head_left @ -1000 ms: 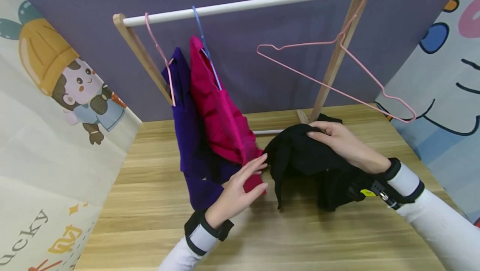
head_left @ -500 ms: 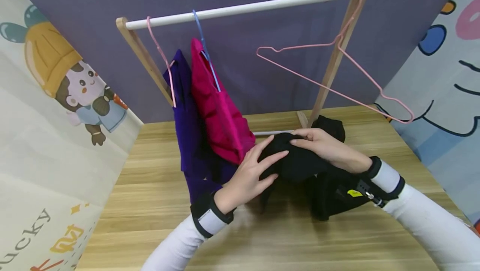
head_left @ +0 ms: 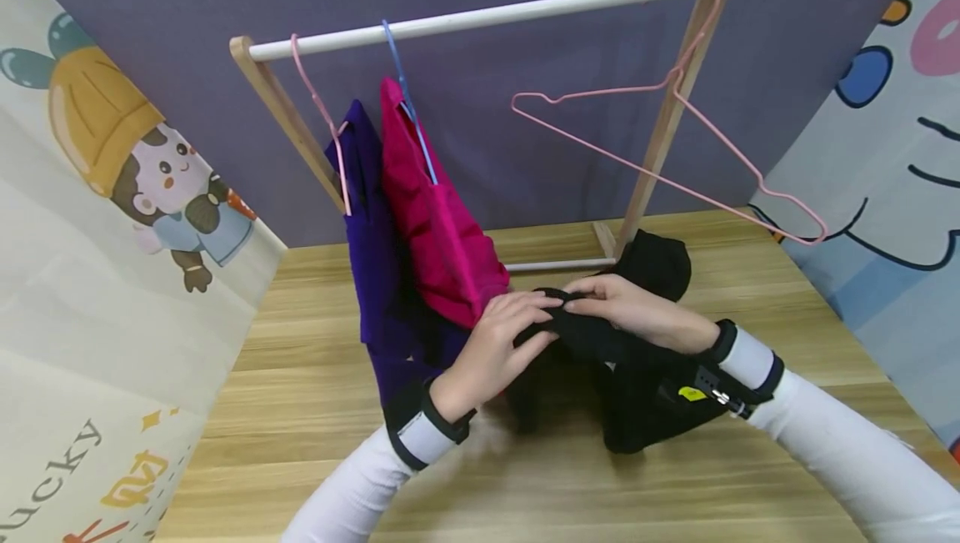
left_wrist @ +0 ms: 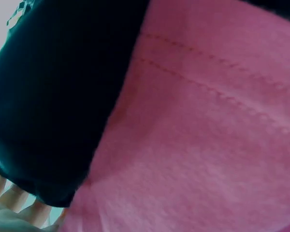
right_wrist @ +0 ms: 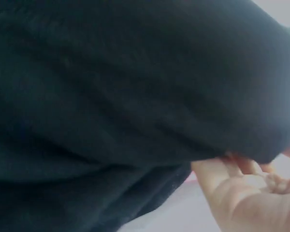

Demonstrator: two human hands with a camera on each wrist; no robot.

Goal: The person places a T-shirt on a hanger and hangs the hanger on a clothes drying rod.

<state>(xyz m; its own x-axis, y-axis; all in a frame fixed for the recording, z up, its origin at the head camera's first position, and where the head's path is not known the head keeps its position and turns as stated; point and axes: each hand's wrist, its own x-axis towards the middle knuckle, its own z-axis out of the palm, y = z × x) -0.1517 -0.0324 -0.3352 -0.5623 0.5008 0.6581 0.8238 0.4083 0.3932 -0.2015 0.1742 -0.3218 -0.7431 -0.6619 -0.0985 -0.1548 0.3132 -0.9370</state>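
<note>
A crumpled black garment [head_left: 633, 405] is bunched between both hands over the wooden table. My right hand [head_left: 645, 314] pinches its upper edge between thumb and fingers. My left hand [head_left: 487, 351] grips the same edge from the other side, its fingertips close to the right hand's. In the left wrist view, black cloth [left_wrist: 58, 96] hides most of the fingers, and pink cloth [left_wrist: 198, 130] fills the right side. Dark folds [right_wrist: 111, 96] cover much of the right wrist view, with the right palm at lower right. The garment's shape is hidden in its folds.
Behind the hands stands a clothes rack with a white rail [head_left: 487, 20]. A purple garment [head_left: 375, 276] on a pink hanger and a magenta garment [head_left: 442, 234] on a blue hanger hang at left. A bare pink hanger [head_left: 600, 147] hangs at the right end.
My left hand has moved right and up onto the black garment. My right hand has come left and down with the cloth, so the two hands are now close together.
</note>
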